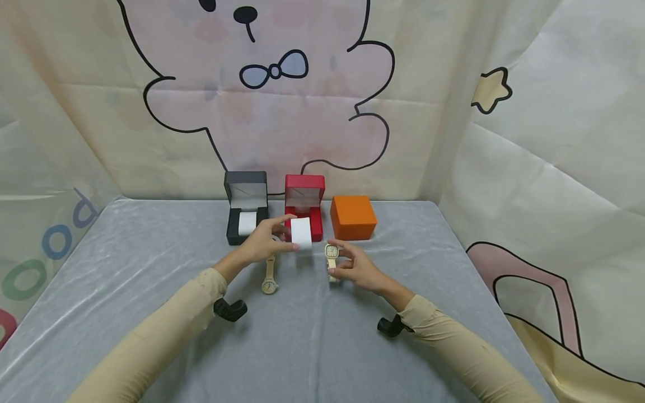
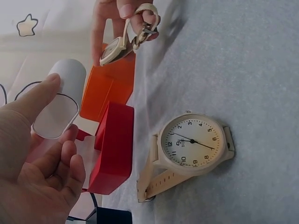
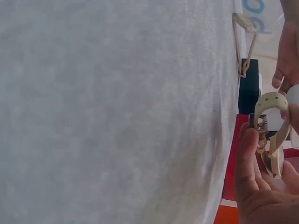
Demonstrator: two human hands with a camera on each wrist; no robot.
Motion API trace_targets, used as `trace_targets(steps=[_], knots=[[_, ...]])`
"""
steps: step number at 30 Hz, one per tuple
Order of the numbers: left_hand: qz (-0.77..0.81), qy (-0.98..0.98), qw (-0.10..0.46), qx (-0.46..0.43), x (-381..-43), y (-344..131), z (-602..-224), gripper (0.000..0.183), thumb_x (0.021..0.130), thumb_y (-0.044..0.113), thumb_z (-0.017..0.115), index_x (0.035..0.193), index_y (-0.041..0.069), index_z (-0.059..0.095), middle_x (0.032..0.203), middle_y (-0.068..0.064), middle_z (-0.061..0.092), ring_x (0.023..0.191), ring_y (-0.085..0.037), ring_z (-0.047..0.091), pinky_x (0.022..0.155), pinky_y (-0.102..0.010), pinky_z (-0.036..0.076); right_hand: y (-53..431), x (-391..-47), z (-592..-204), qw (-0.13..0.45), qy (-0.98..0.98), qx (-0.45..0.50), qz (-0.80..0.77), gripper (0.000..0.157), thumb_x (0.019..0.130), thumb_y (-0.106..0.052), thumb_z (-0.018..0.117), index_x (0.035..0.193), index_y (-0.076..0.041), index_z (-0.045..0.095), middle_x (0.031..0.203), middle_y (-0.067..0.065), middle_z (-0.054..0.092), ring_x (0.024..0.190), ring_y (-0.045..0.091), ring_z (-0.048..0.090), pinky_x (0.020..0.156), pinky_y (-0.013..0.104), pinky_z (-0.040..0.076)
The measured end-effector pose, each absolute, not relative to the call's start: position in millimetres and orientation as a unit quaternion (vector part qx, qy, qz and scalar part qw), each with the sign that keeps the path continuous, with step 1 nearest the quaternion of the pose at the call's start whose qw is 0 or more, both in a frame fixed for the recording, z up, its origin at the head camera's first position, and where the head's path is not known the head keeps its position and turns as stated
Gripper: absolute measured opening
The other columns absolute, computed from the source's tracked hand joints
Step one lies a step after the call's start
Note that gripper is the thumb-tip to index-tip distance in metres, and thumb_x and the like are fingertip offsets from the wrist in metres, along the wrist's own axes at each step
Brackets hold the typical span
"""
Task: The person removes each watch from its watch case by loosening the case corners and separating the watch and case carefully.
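My left hand [image 1: 265, 239] pinches a white watch cushion [image 1: 301, 232] in front of the open red watch box [image 1: 316, 224]; the left wrist view shows the thumb on the side of the cushion [image 2: 70, 79]. In my right hand [image 1: 359, 267] is a cream square-faced watch [image 1: 331, 252], its strap buckled into a loop, as the looped strap [image 3: 272, 100] in the right wrist view shows. On the cloth below my left hand lies a second cream watch [image 1: 269, 286] with a round dial, its numerals plain in the left wrist view.
An open black box [image 1: 234, 229] with a white cushion [image 1: 247, 223] stands left of the red box. To the right sits a closed orange box [image 1: 354, 217]. Grey cloth [image 1: 312, 347] covers the table, with a printed curtain [image 1: 413, 140] behind.
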State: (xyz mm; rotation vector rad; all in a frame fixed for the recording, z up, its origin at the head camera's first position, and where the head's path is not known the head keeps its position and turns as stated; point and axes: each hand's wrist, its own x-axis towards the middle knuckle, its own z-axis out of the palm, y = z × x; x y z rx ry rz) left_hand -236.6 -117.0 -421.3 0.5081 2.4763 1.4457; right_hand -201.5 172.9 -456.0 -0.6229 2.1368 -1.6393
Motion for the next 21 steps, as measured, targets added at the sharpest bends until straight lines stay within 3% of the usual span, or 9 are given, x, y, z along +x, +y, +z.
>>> trace_targets(steps=[11,21], knots=[[0.485,0.85,0.112,0.172,-240,-116,-428,0.081,0.087,0.022,0.082,0.155,0.011,0.04,0.126,-0.018,0.067,0.109,-0.03,0.06,0.089,-0.035,0.052,174,-200,-464,0.195,0.769,-0.218,-0.569,0.079,0.089,0.005,0.071,0.156,0.0,0.03,0.138,0.03,0.049,0.086,0.012,0.071,0.073,0.022,0.058],[0.49,0.847,0.12,0.169,-244,-113,-433,0.081,0.085,0.019,0.083,0.155,0.013,0.042,0.122,-0.017,0.068,0.104,-0.025,0.06,0.085,-0.031,0.048,174,-199,-465,0.191,0.774,-0.224,-0.561,0.081,0.086,0.01,0.072,0.155,0.002,0.03,0.13,0.034,0.052,0.089,0.024,0.073,0.074,0.023,0.059]])
